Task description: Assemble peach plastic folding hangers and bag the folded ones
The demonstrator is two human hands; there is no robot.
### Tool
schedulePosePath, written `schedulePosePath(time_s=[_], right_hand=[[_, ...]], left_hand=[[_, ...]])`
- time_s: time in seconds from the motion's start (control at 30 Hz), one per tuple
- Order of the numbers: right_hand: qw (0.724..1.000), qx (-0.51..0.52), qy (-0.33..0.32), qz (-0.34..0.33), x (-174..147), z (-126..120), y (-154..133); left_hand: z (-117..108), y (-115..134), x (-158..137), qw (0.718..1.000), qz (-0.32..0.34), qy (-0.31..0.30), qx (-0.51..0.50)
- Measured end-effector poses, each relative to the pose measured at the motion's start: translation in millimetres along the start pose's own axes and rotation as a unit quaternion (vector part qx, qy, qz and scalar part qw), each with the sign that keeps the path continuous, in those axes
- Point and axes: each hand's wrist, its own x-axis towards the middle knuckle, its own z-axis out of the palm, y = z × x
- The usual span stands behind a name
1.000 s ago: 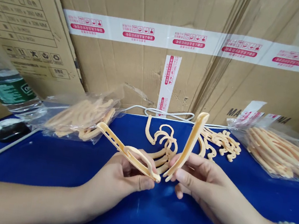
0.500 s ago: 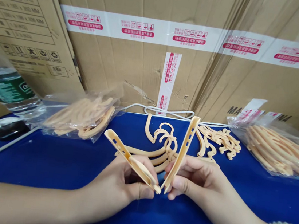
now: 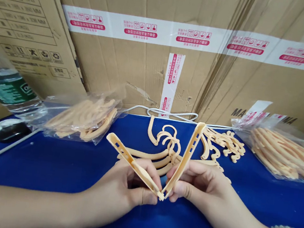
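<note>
Blue work surface (image 3: 57,169); reference: hanger stack (image 3: 146,155). On the near side of the stack, the left hand (image 3: 131,186) grips a slotted piece (image 3: 136,170), the right hand (image 3: 198,185) pinches a second channel piece (image 3: 180,170) between thumb and fingers; lower ends adjacent, contact not verifiable. Beyond the stack to the right: small curved parts (image 3: 228,142). Beyond it to the left: bagged parts (image 3: 84,118). Behind it: taped carton (image 3: 119,61)

The carton (image 3: 124,65) is matt cardboard crossed by smooth tape (image 3: 192,36); before it, the table (image 3: 58,167) has a low sheen, the strips (image 3: 182,166) look like smooth plastic, the bags (image 3: 81,119) glossy crinkled film.
</note>
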Motion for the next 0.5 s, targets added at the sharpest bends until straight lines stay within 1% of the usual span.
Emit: schedulePosePath(time_s=[0.23,0.43,0.5], right_hand=[[1.000,0.009,0.016,0.003,-3.1,5.3,-0.2],[1.000,0.010,0.021,0.019,-6.9,6.6,3.0],[0.999,0.018,0.021,0.024,-7.7,7.1,5.2]], left_hand=[[1.8,0.9,-1.4,0.998,-0.004,0.004,-0.059],[5.1,1.9,-0.7,0.997,-0.026,0.033,-0.060],[5.7,1.1,-1.1,0.996,-0.036,0.034,-0.068]])
